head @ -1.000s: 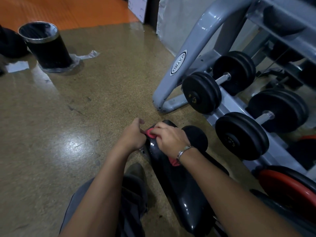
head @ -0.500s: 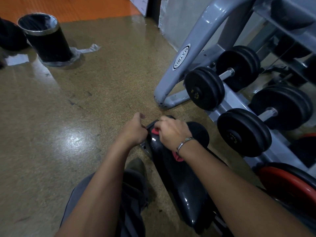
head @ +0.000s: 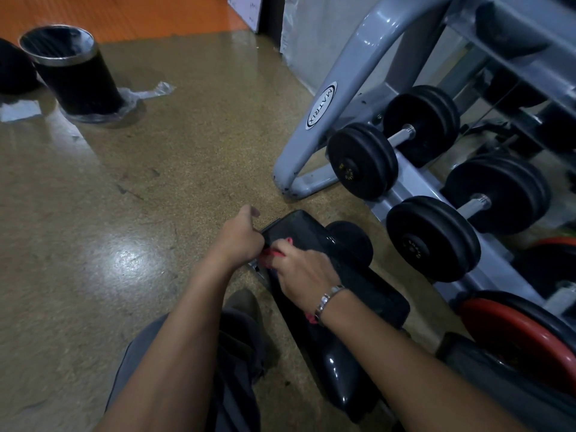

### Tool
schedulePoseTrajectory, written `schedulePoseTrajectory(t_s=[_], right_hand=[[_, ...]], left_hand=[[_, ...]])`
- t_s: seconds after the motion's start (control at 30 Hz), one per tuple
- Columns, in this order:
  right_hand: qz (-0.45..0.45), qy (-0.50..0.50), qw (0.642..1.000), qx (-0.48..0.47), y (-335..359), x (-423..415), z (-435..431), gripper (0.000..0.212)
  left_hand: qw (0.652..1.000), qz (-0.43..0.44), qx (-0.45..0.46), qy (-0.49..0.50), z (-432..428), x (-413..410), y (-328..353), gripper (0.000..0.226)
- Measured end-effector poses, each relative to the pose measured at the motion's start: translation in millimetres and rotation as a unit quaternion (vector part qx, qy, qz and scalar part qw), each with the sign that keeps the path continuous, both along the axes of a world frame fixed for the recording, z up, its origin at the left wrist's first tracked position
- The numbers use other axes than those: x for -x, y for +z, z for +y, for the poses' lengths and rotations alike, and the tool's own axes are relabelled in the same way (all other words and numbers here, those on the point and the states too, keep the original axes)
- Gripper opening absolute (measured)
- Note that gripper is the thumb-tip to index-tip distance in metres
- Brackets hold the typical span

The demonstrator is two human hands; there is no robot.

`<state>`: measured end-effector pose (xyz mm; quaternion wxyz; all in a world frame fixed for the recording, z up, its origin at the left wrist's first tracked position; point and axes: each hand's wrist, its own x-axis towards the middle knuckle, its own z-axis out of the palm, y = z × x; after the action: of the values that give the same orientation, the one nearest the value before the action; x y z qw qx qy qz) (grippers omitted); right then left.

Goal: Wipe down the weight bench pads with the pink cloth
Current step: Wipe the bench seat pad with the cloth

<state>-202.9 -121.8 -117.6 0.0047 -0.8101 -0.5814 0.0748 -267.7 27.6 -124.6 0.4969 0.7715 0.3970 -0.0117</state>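
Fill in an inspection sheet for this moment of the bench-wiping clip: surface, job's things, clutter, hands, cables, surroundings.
Surface: speckled tan floor, glossy, with a light glare patch.
Job's things: black bench pad, shiny; pink cloth mostly hidden under the right hand, pressed on the pad.
Clutter: black bin standing on clear plastic; a pale scrap on the floor beside it.
Hands: left hand grips the pad's near edge; right hand, bracelet at the wrist, is closed on the cloth.
Cables: nothing seen.
Surroundings: grey dumbbell rack with black dumbbells; red weight plate at lower right; orange floor section beyond.
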Motion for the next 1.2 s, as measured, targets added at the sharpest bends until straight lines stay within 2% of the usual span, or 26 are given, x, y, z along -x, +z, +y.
schedulePoseTrajectory(t_s=[0.2, 0.3, 0.4, 0.53, 0.67, 0.8, 0.93, 1.07, 1.2], right_hand=[[-0.013, -0.084, 0.996, -0.031, -6.3, -3.2, -0.7, 0.020], [-0.002, -0.087, 0.996, -0.026, -11.8, 11.5, -10.5, 0.024], [-0.017, -0.090, 0.995, -0.031, -11.2, 11.7, -19.4, 0.018], [-0.018, -0.144, 0.988, -0.051, -7.5, 17.6, -11.3, 0.016], [-0.013, -0.098, 0.995, 0.004, -14.2, 42.7, -18.1, 0.014], [-0.029, -0.154, 0.987, -0.049, -22.6, 43.3, -22.6, 0.022], [0.000, -0.242, 0.964, -0.106, -27.7, 50.9, -11.8, 0.028], [0.010, -0.230, 0.970, -0.085, -28.1, 54.5, -23.3, 0.026], [0.062, -0.315, 0.941, -0.107, -22.5, 29.5, -23.9, 0.038]], left_hand=[[1.000, -0.004, -0.019, -0.015, -2.3, 1.0, -2.3, 0.049], [0.999, -0.009, -0.036, -0.019, -4.5, -0.7, -4.0, 0.046], [0.998, -0.014, -0.067, -0.009, -9.6, -3.2, -3.7, 0.047], [0.996, -0.022, -0.082, -0.006, -10.6, -7.3, -7.9, 0.046], [0.997, -0.026, -0.074, 0.006, -11.9, -11.8, -8.9, 0.043], [0.997, -0.038, -0.069, 0.008, -11.9, -12.3, -7.7, 0.047], [0.997, -0.045, -0.066, 0.011, -11.5, -11.8, -8.5, 0.050], [0.997, -0.042, -0.062, 0.020, -11.9, -11.2, -9.2, 0.048], [0.997, -0.035, -0.059, 0.029, -12.0, -14.2, -7.0, 0.044]])
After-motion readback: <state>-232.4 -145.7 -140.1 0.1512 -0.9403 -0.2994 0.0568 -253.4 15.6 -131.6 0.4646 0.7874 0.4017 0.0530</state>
